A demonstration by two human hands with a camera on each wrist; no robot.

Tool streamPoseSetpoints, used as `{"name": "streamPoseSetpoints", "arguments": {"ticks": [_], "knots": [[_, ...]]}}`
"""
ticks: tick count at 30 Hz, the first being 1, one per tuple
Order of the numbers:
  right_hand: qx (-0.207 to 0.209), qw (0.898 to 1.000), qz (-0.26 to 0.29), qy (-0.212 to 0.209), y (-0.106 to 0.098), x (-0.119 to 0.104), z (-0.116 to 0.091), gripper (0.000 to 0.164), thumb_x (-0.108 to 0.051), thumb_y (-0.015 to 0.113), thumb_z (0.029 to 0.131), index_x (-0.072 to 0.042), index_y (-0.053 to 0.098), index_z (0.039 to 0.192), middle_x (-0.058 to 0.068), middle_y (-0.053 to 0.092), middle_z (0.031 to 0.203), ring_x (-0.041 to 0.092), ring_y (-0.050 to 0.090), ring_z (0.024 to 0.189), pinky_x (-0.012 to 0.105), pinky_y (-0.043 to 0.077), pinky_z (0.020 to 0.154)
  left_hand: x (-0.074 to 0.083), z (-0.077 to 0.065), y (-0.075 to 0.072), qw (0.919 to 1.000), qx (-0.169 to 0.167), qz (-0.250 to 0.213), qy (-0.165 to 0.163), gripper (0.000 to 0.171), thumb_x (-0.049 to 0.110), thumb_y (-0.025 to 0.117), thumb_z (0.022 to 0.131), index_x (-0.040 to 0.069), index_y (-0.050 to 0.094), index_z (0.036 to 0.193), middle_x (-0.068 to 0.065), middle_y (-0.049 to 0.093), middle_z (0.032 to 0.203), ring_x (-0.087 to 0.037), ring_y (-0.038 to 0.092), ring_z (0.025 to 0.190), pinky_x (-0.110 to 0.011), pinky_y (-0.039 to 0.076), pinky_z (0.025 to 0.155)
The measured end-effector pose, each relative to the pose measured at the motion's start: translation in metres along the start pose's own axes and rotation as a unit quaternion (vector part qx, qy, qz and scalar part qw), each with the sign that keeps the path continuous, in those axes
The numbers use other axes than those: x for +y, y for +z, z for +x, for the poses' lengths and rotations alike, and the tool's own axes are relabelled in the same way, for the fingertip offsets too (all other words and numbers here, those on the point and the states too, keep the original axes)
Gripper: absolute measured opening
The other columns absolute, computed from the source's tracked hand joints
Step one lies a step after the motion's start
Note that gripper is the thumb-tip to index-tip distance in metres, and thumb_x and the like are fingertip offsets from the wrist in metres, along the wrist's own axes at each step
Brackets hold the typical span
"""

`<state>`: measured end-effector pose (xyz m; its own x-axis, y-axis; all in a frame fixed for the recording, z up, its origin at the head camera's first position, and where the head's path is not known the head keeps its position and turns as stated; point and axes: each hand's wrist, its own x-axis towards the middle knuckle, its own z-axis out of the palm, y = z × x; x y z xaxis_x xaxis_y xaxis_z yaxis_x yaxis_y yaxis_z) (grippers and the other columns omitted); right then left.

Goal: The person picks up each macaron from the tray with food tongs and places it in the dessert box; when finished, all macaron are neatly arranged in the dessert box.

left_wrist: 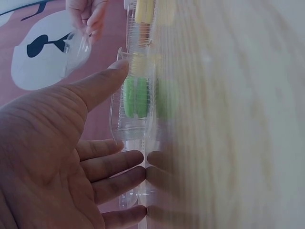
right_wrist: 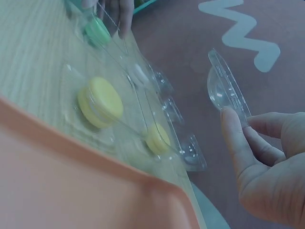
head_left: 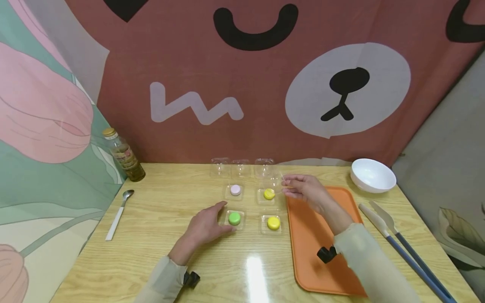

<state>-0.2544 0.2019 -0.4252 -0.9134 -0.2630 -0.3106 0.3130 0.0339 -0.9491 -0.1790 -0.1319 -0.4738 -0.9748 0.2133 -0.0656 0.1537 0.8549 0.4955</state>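
Observation:
My right hand (head_left: 305,188) pinches a clear plastic lid (right_wrist: 224,86) between thumb and fingers, above the table. Below and left of it, a yellow macaron (head_left: 269,194) sits in a clear plastic tray. My left hand (head_left: 206,224) is spread around the left side of a tray with a green macaron (head_left: 234,218); in the left wrist view its thumb is at the tray's edge, though contact is unclear. Another yellow macaron (head_left: 273,223) sits in a tray to the right, and a pale pink macaron (head_left: 235,190) in one behind the green.
Several clear plastic lids (head_left: 240,167) stand along the back wall. An orange tray (head_left: 314,256) lies under my right forearm. Beyond it are a white bowl (head_left: 373,176) and two blue-handled utensils (head_left: 411,252). At left are a spoon (head_left: 118,219) and an oil-like bottle (head_left: 126,158).

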Motion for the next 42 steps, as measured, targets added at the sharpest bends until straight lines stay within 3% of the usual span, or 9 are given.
{"name": "streamPoseSetpoints", "arguments": {"ticks": [12,19,24,29,32,35,36,38,42], "knots": [[-0.001,1.0,-0.005,0.0,0.009,0.009,-0.004,0.042,-0.011,0.05,0.107,0.005,0.048,0.145,0.023,0.055,0.14,0.02,0.072,0.109,0.023,0.06,0.088,-0.003,-0.001,-0.002,0.9999,-0.009,0.002,0.01,0.095,0.055,0.083,0.078,0.011,0.045,0.153,-0.012,0.061,0.144,-0.035,0.06,0.129,-0.052,0.053,0.101],[-0.001,1.0,-0.006,0.0,0.019,0.009,-0.005,0.041,-0.01,0.053,0.105,0.004,0.051,0.144,0.02,0.06,0.135,0.019,0.073,0.104,0.026,0.06,0.088,-0.001,-0.002,-0.016,0.998,0.022,-0.053,0.028,0.082,0.052,0.076,0.087,0.011,0.047,0.152,-0.01,0.061,0.145,-0.03,0.059,0.132,-0.049,0.051,0.107],[-0.003,1.0,0.001,-0.002,0.026,0.01,-0.005,0.039,-0.009,0.049,0.107,0.005,0.05,0.144,0.024,0.057,0.137,0.014,0.074,0.096,0.027,0.06,0.089,0.015,0.005,-0.028,0.9892,0.056,-0.122,0.059,0.064,0.043,0.068,0.096,0.014,0.051,0.15,-0.01,0.066,0.138,-0.031,0.066,0.123,-0.045,0.058,0.098],[-0.011,1.0,0.012,-0.01,0.036,0.01,-0.006,0.04,-0.01,0.051,0.107,0.005,0.051,0.144,0.028,0.053,0.142,0.014,0.074,0.095,0.028,0.06,0.092,0.034,0.016,-0.031,0.9679,0.041,-0.243,0.051,0.064,0.037,0.067,0.098,0.02,0.043,0.155,-0.011,0.069,0.133,-0.027,0.071,0.114,-0.037,0.062,0.09],[-0.009,1.0,0.012,-0.018,0.043,0.01,-0.007,0.041,-0.011,0.053,0.106,0.005,0.051,0.143,0.024,0.057,0.138,0.014,0.074,0.095,0.029,0.059,0.092,0.042,0.022,-0.029,0.9422,0.003,-0.334,0.024,0.067,0.033,0.065,0.1,0.018,0.036,0.158,-0.014,0.068,0.134,-0.031,0.072,0.112,-0.04,0.063,0.086],[-0.001,1.0,0.01,-0.021,0.051,0.01,-0.007,0.04,-0.011,0.056,0.105,0.004,0.053,0.142,0.022,0.06,0.135,0.014,0.073,0.095,0.03,0.06,0.093,0.048,0.028,-0.026,0.9088,-0.033,-0.416,-0.007,0.065,0.027,0.063,0.102,0.013,0.035,0.158,-0.019,0.067,0.134,-0.039,0.071,0.109,-0.046,0.063,0.084],[0.001,1.0,0.01,-0.021,0.054,0.01,-0.008,0.04,-0.011,0.055,0.105,0.004,0.053,0.142,0.022,0.06,0.136,0.014,0.073,0.095,0.03,0.06,0.092,0.049,0.03,-0.025,0.9024,-0.039,-0.429,-0.014,0.063,0.025,0.063,0.102,0.011,0.036,0.158,-0.02,0.067,0.133,-0.04,0.071,0.108,-0.047,0.062,0.084],[0.0,1.0,0.007,-0.025,0.059,0.011,-0.007,0.041,-0.011,0.056,0.104,0.004,0.053,0.142,0.024,0.059,0.138,0.015,0.073,0.096,0.031,0.06,0.093,0.051,0.032,-0.023,0.8939,-0.045,-0.445,-0.028,0.059,0.021,0.061,0.102,0.01,0.039,0.156,-0.019,0.068,0.131,-0.041,0.072,0.106,-0.048,0.062,0.085],[-0.014,0.999,0.002,-0.034,0.066,0.014,-0.008,0.042,-0.009,0.053,0.105,0.007,0.05,0.144,0.027,0.054,0.143,0.016,0.071,0.099,0.031,0.059,0.094,0.052,0.033,-0.022,0.8897,-0.041,-0.453,-0.039,0.053,0.016,0.059,0.103,0.011,0.045,0.153,-0.022,0.067,0.131,-0.039,0.074,0.102,-0.049,0.062,0.084]]}}
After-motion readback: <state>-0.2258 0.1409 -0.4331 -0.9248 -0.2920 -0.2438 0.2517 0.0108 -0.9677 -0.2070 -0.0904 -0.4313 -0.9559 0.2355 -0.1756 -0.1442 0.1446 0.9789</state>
